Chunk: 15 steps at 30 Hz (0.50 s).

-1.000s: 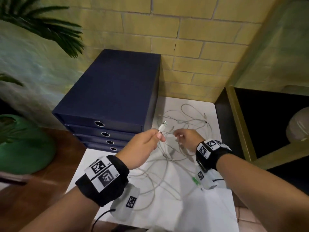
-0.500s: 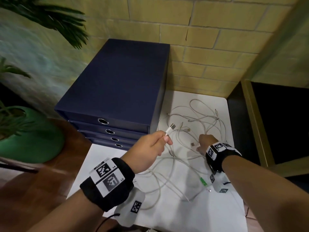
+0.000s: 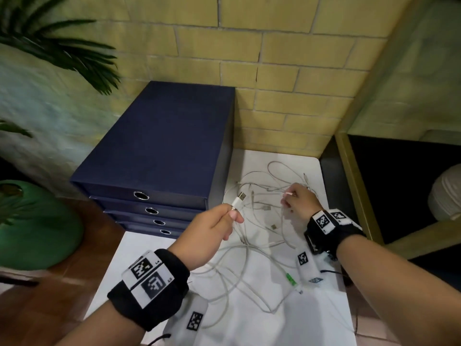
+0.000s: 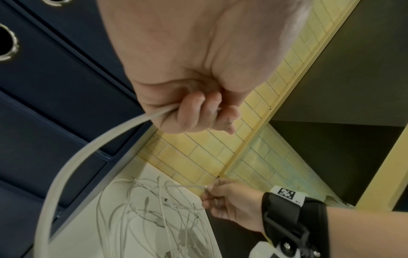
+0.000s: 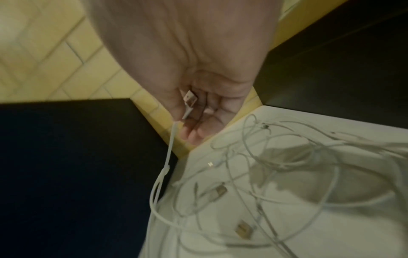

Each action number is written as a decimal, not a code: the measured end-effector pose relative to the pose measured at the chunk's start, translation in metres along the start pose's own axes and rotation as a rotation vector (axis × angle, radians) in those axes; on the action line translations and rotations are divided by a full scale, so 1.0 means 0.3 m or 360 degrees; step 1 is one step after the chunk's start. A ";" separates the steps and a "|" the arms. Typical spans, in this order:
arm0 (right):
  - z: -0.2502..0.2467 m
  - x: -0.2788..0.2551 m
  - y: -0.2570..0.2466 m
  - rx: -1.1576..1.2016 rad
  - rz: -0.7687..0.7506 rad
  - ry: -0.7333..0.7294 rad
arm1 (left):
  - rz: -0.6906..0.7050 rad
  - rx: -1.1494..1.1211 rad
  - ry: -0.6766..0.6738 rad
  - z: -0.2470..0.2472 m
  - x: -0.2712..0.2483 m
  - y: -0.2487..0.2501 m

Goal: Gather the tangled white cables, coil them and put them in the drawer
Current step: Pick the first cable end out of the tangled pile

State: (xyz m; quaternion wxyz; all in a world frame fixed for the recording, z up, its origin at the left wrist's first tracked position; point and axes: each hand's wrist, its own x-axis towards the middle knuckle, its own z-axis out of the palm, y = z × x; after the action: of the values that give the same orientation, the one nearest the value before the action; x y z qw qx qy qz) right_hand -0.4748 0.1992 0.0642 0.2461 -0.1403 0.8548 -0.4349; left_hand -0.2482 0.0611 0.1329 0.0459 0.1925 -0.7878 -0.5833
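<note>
Left hand (image 3: 212,231) pinches USB plug (image 3: 239,199); right hand (image 3: 300,203) pinches cable end (image 3: 289,194).

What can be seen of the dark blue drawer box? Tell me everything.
The drawer box is dark blue with a flat matte top, like covered board. It has four stacked drawers, all closed, each with a round metal-rimmed finger hole. It stands on the white table against the yellow brick wall, left of the white cables. Neither hand touches it.
</note>
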 end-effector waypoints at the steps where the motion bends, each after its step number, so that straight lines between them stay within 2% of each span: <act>1: -0.016 -0.010 -0.027 0.0197 -0.0029 0.0002 | 0.0013 0.0002 0.0011 0.003 -0.002 0.008; 8: -0.118 -0.086 -0.202 0.0729 -0.0377 -0.0002 | 0.0142 0.0004 0.0160 0.017 -0.012 0.087; 15: -0.188 -0.172 -0.309 0.1252 -0.0433 -0.0229 | 0.0230 -0.0052 0.0264 0.029 -0.010 0.151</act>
State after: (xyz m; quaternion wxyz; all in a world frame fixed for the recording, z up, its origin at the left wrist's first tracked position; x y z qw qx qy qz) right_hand -0.4597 0.2067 0.1833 0.2804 -0.1773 0.5779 -0.7456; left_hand -0.2594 0.0812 0.1730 0.1560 0.1821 -0.7834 -0.5734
